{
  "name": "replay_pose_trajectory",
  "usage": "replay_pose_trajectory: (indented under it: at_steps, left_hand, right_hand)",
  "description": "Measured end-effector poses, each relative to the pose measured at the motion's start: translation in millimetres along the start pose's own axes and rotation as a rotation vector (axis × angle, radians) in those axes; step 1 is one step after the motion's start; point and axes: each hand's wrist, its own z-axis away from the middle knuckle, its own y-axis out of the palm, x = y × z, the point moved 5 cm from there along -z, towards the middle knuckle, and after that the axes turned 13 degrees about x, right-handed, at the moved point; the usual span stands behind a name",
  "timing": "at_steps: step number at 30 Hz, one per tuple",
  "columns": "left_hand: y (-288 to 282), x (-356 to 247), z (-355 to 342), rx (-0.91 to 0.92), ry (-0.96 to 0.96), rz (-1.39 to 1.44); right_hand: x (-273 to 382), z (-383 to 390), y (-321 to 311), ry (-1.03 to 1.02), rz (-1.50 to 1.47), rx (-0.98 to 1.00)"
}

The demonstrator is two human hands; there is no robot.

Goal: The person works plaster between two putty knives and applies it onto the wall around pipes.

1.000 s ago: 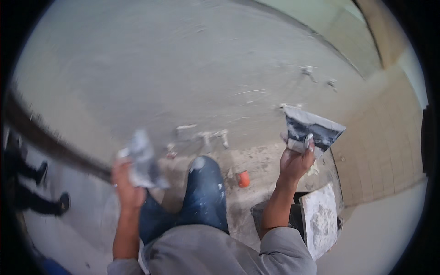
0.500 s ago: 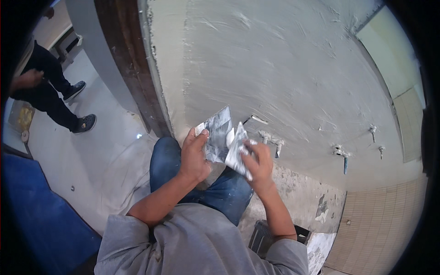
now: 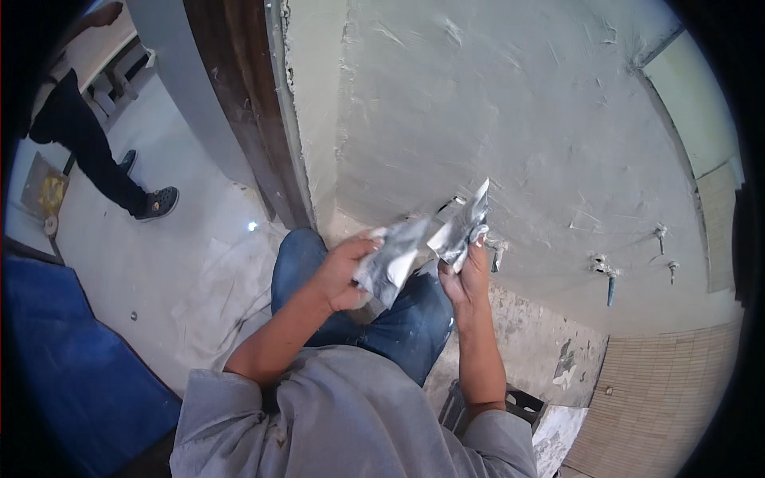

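Both hands are in front of my jeans-covered legs, near a grey plastered wall [image 3: 518, 103]. My left hand [image 3: 335, 275] grips a wide putty knife [image 3: 386, 259], its metal blade smeared with white paste and slightly blurred. My right hand [image 3: 470, 283] is closed on a second putty knife [image 3: 460, 233], held with its blade tilted up toward the wall, just right of the first one. Small pipe stubs [image 3: 610, 287] stick out of the wall to the right of my hands, and others are partly hidden behind the blades.
At the left, another person [image 3: 103, 167] in dark trousers and clogs stands beyond a dark wooden door frame [image 3: 239, 95]. A blue sheet [image 3: 88, 342] lies at lower left. A dark crate [image 3: 522, 402] is by my right elbow, with a beige tiled surface [image 3: 653, 390] farther right.
The view has swung left from a second ago and my hands have come together. Since half a second ago, my right knife has turned and risen, and the other person's hand has lifted.
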Motion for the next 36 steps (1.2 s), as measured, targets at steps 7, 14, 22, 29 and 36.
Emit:
replay_pose_trajectory:
  at_steps: [7,14,22,29,36]
  left_hand:
    - [0,-2,-10,0.076,-0.163,0.155]
    - [-16,-36,7,-0.143,0.339,-0.213]
    - [-20,-4,4,-0.313,0.633,-0.207]
    - [14,-53,23,-0.287,0.762,-0.457]
    - [29,-51,18,-0.388,0.971,-0.832]
  right_hand:
    - [-17,17,-11,0.275,0.486,0.188]
    - [-12,36,-13,-0.089,0.486,-0.009]
    - [-30,62,37,-0.754,1.358,0.274]
    - [-6,47,24,-0.622,1.799,0.359]
    - [-25,77,18,0.063,-0.076,0.086]
